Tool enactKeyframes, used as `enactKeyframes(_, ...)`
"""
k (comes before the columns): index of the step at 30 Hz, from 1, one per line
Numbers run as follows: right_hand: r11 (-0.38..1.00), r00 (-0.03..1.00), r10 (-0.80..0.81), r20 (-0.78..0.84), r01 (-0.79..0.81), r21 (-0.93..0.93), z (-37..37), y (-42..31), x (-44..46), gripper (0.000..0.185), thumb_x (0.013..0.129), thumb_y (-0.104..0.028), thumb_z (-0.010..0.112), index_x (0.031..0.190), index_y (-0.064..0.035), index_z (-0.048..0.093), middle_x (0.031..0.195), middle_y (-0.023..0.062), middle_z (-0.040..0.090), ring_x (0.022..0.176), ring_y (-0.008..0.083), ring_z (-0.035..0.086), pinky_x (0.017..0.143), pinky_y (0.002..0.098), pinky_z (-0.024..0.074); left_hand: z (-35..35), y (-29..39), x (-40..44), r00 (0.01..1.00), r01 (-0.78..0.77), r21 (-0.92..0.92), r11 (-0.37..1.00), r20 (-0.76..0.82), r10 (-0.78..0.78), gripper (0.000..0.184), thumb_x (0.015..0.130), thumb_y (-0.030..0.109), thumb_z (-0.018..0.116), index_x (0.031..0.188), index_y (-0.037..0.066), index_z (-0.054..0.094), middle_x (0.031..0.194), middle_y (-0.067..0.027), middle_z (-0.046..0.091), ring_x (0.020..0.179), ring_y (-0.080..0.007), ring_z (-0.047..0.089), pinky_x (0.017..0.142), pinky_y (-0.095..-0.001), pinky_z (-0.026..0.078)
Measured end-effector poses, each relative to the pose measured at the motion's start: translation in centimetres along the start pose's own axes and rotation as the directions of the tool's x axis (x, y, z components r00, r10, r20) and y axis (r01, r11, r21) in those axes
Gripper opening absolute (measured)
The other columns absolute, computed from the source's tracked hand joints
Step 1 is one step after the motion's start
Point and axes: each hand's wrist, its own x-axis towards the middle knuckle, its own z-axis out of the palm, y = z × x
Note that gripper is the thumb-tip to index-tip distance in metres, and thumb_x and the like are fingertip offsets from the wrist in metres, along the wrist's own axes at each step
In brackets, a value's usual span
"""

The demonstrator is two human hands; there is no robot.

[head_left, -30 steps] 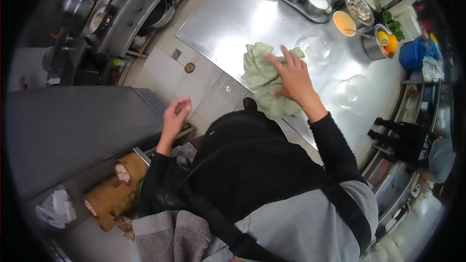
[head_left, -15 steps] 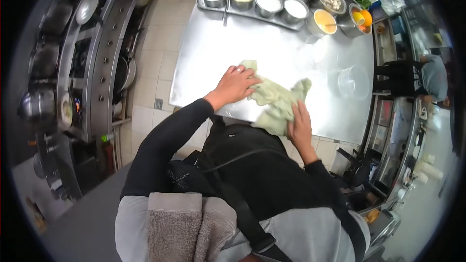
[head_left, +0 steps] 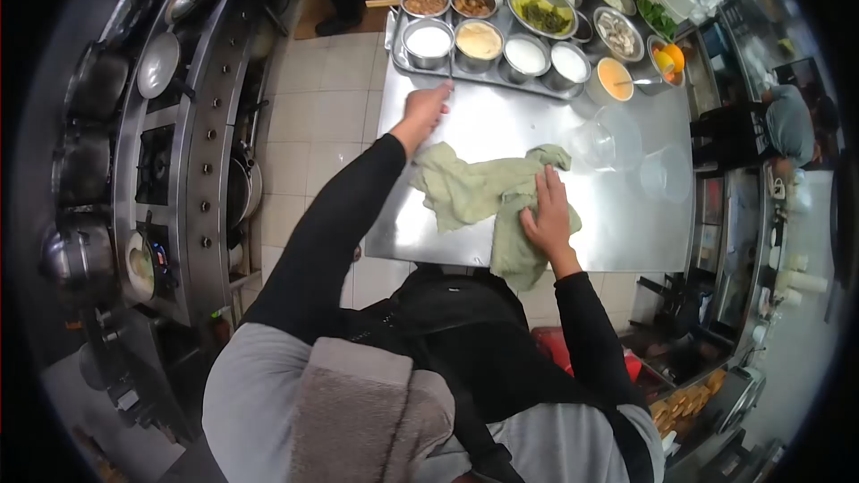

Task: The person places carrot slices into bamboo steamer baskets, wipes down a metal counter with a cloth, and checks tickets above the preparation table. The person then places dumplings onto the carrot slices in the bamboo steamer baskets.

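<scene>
Well to the left of your left hand (head_left: 424,118), across the tiled floor (head_left: 309,116), runs a long steel stove (head_left: 183,206), with a round, silvery metal pan (head_left: 159,65) on it. Your left hand reaches out with its fingers curled together at the near end of a thin, dark handle (head_left: 450,70); you cannot tell from this view whether they are clamped on it. Just beyond that hand sits a rectangular metal tray (head_left: 488,78), crowded with round steel pots of white, brown, green and pale yellow food. A crumpled, pale green fabric cloth (head_left: 470,188) lies on the shiny metal surface (head_left: 416,231), below and to the right of your left hand and under your right hand (head_left: 550,216), one end hanging over the near edge. Your right hand rests on the cloth palm down, fingers stretched out and close together, not clamped. Beyond it and to the right stands a round container of orange-yellow liquid (head_left: 615,80); nearer, right of that hand, are clear plastic bowls (head_left: 667,174). Farther right of your right hand, past the surface, is another person in a grey top (head_left: 792,125).
</scene>
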Motion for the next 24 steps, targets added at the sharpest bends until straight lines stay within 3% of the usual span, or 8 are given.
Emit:
enactKeyframes(4, 0.969, 0.987, 0.129, 0.096, -0.146, 0.200, -1.2, -0.4, 0.7, 0.076, 0.079, -0.022, 0.067, 0.147, -0.0048, 0.037, 0.155, 0.0218, 0.030, 0.143, 0.0410, 0.028, 0.118, 0.0532, 0.0199, 1.2, 0.5, 1.3, 0.997, 0.024, -0.119, 0.993, 0.074, -0.016, 0.022, 0.092, 0.029, 0.066, 0.088, 0.008, 0.064, 0.064, 0.0027, 0.051, 0.050, -0.0062, 0.040, 0.043, -0.0223, 0.031)
enactKeyframes(9, 0.998, 0.998, 0.062, 0.012, -0.062, 0.029, -1.8, -2.0, 0.4, 0.077, 0.083, -0.028, 0.070, 0.148, -0.0051, 0.035, 0.155, 0.0214, 0.031, 0.143, 0.0396, 0.029, 0.116, 0.0537, 0.0224, -0.9, -0.6, -0.9, 0.998, -0.033, -0.051, 0.998, 0.051, 0.035, 0.024, 0.093, 0.029, 0.065, 0.089, 0.005, 0.064, 0.066, 0.0011, 0.053, 0.051, -0.0070, 0.043, 0.043, -0.0232, 0.034)
enactKeyframes(13, 0.966, 0.981, 0.153, -0.117, -0.123, 0.226, 0.7, 0.1, -1.5, 0.074, 0.083, -0.021, 0.074, 0.145, -0.0024, 0.038, 0.150, 0.0215, 0.038, 0.139, 0.0392, 0.035, 0.112, 0.0525, 0.0314, -2.0, 0.6, -0.3, 0.996, -0.055, 0.282, 0.958, -0.051, 0.073, 0.041, 0.090, 0.043, 0.069, 0.088, 0.003, 0.065, 0.067, -0.0035, 0.061, 0.048, -0.0112, 0.049, 0.047, -0.0259, 0.042)
enactKeyframes(15, 0.963, 0.970, 0.203, -0.134, -0.174, 0.206, 0.3, 0.3, -2.7, 0.073, 0.081, -0.015, 0.076, 0.142, -0.0006, 0.039, 0.147, 0.0214, 0.041, 0.136, 0.0397, 0.038, 0.107, 0.0495, 0.0374, -2.6, -0.6, -3.0, 0.848, -0.411, 0.608, 0.679, -0.017, 0.530, 0.051, 0.086, 0.055, 0.068, 0.089, 0.005, 0.066, 0.064, -0.0061, 0.063, 0.054, -0.0195, 0.057, 0.051, -0.0358, 0.045)
enactKeyframes(17, 0.974, 0.863, 0.157, -0.480, -0.215, -0.069, -0.5, -0.9, -3.9, 0.068, 0.082, -0.013, 0.074, 0.142, -0.0016, 0.042, 0.148, 0.0202, 0.041, 0.136, 0.0394, 0.039, 0.108, 0.0475, 0.0374, -1.6, -4.0, -7.4, 0.651, -0.679, 0.653, 0.334, 0.327, 0.685, 0.053, 0.080, 0.054, 0.071, 0.105, 0.008, 0.068, 0.096, -0.0094, 0.066, 0.087, -0.0267, 0.062, 0.077, -0.0387, 0.049)
enactKeyframes(19, 0.980, 0.873, 0.196, -0.446, -0.193, 0.052, -0.8, -1.1, -6.1, 0.063, 0.082, -0.016, 0.071, 0.139, -0.0051, 0.046, 0.149, 0.0188, 0.040, 0.138, 0.0384, 0.037, 0.111, 0.0496, 0.0316, -1.4, -7.1, -12.3, 0.313, -0.842, 0.494, -0.218, 0.775, 0.549, 0.058, 0.079, 0.044, 0.071, 0.128, 0.015, 0.063, 0.123, -0.0106, 0.058, 0.116, -0.0336, 0.050, 0.102, -0.0492, 0.035)
enactKeyframes(21, 0.998, 0.998, -0.006, -0.058, 0.002, -0.069, -2.2, -2.7, -6.2, 0.060, 0.080, -0.019, 0.068, 0.136, -0.0074, 0.050, 0.151, 0.0186, 0.038, 0.140, 0.0386, 0.034, 0.115, 0.0527, 0.0251, -2.9, -9.3, -12.0, 0.310, -0.776, 0.514, -0.367, 0.816, 0.488, 0.043, 0.080, 0.035, 0.070, 0.119, 0.015, 0.067, 0.114, -0.0100, 0.062, 0.107, -0.0322, 0.057, 0.095, -0.0455, 0.042)
enactKeyframes(24, 0.988, 0.993, -0.107, 0.047, 0.111, -0.104, -1.3, -1.6, -1.7, 0.059, 0.076, -0.020, 0.066, 0.131, -0.0061, 0.053, 0.152, 0.0193, 0.037, 0.142, 0.0393, 0.031, 0.116, 0.0560, 0.0219, -7.8, -8.0, -11.1, 0.601, -0.760, 0.633, 0.150, 0.595, 0.533, 0.021, 0.083, 0.017, 0.065, 0.103, 0.011, 0.070, 0.096, -0.0084, 0.065, 0.088, -0.0281, 0.063, 0.080, -0.0375, 0.049)
